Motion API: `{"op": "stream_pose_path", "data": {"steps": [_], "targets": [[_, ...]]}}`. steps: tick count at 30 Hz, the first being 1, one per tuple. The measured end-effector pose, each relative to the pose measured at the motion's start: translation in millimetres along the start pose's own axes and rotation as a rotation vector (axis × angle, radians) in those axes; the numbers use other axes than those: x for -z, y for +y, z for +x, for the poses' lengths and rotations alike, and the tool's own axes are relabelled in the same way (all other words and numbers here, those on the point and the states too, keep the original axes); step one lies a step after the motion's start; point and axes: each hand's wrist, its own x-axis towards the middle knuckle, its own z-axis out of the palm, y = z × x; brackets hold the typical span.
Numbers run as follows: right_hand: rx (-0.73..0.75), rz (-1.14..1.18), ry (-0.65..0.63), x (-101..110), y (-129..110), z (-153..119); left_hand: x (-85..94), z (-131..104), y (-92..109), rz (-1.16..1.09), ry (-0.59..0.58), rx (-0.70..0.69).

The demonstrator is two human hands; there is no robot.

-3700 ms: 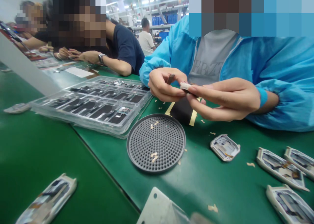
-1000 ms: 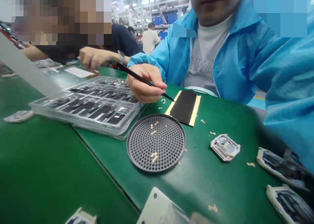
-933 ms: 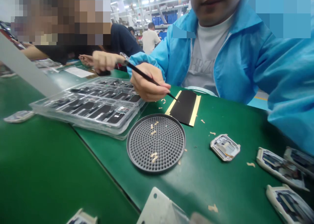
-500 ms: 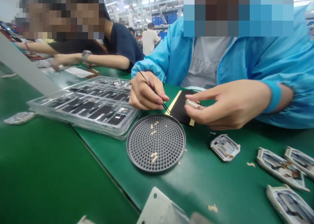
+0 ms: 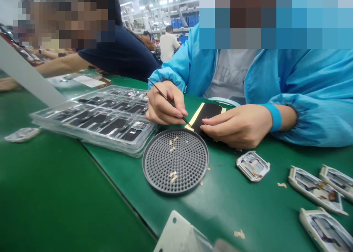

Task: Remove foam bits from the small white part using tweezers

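Tweezers (image 5: 165,96) are being pinched shut between thumb and fingers of the right hand (image 5: 162,108), their tip touching the yellow edge of the black sheet (image 5: 206,112).

In the head view, the sheet is lying on the green table (image 5: 55,178) at twelve o'clock from the perforated dish (image 5: 149,178) and just beside it. The left hand (image 5: 239,125) is resting on the sheet's three o'clock side, fingers drawn together and curled under; whether it is holding anything I cannot tell.

The step in hand seems to be lifting a small piece off the sheet. The next move is calling for a fine grip at the tip while the left hand is keeping the sheet from sliding.

A clear tray (image 5: 91,119) is sitting at ten o'clock from the dish, and small frames (image 5: 253,166) are lying at three o'clock.
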Motion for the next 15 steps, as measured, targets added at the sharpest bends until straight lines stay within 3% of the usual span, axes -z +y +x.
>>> {"op": "stream_pose_path", "data": {"steps": [4,7,10,15], "targets": [[0.016,0.010,0.031,-1.9,0.0,-0.8,-4.2,1.6,-7.7,0.057,0.105,-0.185],[-0.003,-0.075,0.008,-2.4,-0.4,-2.3,-9.5,0.8,-10.2,0.034,0.128,-0.230],[-0.014,-0.114,-0.013,-1.4,-0.5,-3.4,-6.8,-0.6,-3.4,0.085,0.111,-0.141],[-0.010,-0.163,0.016,-0.5,-0.4,-3.4,4.6,0.8,21.0,0.337,-0.041,0.084]]}}
